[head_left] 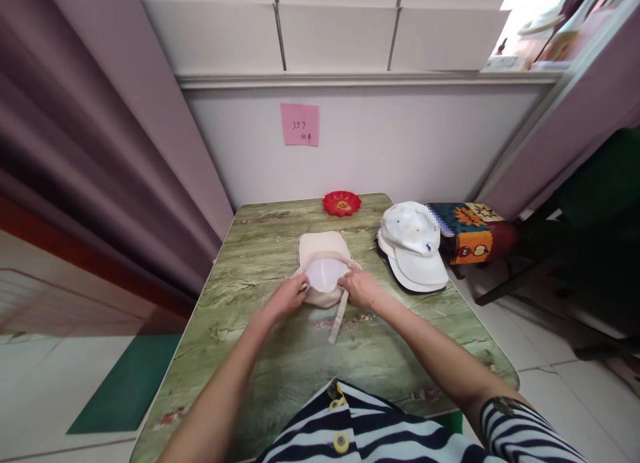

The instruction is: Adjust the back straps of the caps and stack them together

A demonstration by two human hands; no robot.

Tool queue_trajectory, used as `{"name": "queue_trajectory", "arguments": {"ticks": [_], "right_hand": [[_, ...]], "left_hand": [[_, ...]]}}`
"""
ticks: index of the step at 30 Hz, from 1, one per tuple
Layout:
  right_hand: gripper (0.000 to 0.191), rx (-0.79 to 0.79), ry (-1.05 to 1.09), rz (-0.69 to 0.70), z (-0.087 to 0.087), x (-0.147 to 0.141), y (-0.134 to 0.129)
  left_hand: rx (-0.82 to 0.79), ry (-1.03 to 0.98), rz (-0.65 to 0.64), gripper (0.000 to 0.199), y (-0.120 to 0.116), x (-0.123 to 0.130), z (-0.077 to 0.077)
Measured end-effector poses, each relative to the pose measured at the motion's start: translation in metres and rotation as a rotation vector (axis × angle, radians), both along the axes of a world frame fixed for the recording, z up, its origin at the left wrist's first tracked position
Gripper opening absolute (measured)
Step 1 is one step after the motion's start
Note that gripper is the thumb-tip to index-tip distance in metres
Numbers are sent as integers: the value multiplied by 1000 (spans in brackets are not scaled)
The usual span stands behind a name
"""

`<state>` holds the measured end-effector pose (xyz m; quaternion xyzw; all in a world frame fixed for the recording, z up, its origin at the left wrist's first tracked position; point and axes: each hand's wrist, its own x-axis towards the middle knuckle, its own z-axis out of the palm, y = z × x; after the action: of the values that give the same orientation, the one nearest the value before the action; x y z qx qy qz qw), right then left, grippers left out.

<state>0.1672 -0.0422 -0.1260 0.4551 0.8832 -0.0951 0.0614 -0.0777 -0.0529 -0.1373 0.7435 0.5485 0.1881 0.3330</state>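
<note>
A beige baseball cap (pixel 325 243) lies upside down on the green wood-patterned table (pixel 240 250), its brim pointing away from me and its pale lining facing up. My left hand (pixel 290 295) pinches the cap's rim on the left of the back opening. On the other side, my right hand (pixel 360 286) has its fingers closed on the rim near the strap (pixel 339 320), which hangs loose toward me. To the right sits a stack of caps, with a white cap (pixel 410 233) bearing a small blue logo on top.
A red scalloped dish (pixel 342 203) stands at the table's back edge. Beyond the right edge is a colourful patterned stool or box (pixel 470 233). A pink note (pixel 300 124) is stuck to the wall behind, and a purple curtain (pixel 125 116) hangs at left.
</note>
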Motion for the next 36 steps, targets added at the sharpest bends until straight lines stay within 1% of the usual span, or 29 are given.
{"name": "queue_trajectory", "arguments": {"ticks": [2,3,4,6,8,10,12,14,15,17,20,22,23,25,26,28,30,32,34,36], "right_hand": [[29,1,11,-31,2,0,8],[29,-2,15,-32,3,1,9],[31,-1,22,-32,5,2,9],[37,16,66,-29,8,4,4],[44,39,176,4,9,8,-5],[47,44,335,85,9,12,-15],[39,21,505,183,7,15,-23],[24,-21,656,235,5,15,-28],[20,-48,725,228,6,14,-29],[23,-128,860,153,7,9,-28],[27,-278,1065,-44,11,-4,-20],[27,-286,1148,-159,12,-13,-15],[26,-246,1152,-192,11,-17,-14],[25,-130,1088,-180,10,-22,-18],[24,-70,1034,-139,9,-22,-22],[20,52,919,-6,7,-18,-32],[17,189,832,146,5,-7,-43],[25,315,777,267,3,8,-49],[33,425,741,315,2,25,-49],[37,534,687,312,1,38,-45]], "left_hand": [[-36,-250,152,20,7,7,-11],[-65,-341,195,24,10,10,-15],[-91,-390,221,28,12,12,-18],[-110,-418,235,32,14,12,-19],[-104,-461,246,32,14,9,-15],[-67,-501,258,31,12,6,-6],[-15,-507,271,30,10,3,3],[39,-476,276,30,7,5,12],[68,-462,271,30,6,6,14],[116,-466,251,32,4,12,17],[129,-509,210,32,3,20,13],[130,-512,196,28,3,24,7],[137,-505,194,26,3,24,5],[160,-485,198,23,3,22,0],[174,-470,200,22,2,20,-2],[209,-419,206,22,1,13,-3],[244,-331,220,25,1,5,-4],[291,-229,229,28,1,-1,-4],[373,-154,220,30,1,-4,-4],[477,-115,205,28,1,-4,-3]]}}
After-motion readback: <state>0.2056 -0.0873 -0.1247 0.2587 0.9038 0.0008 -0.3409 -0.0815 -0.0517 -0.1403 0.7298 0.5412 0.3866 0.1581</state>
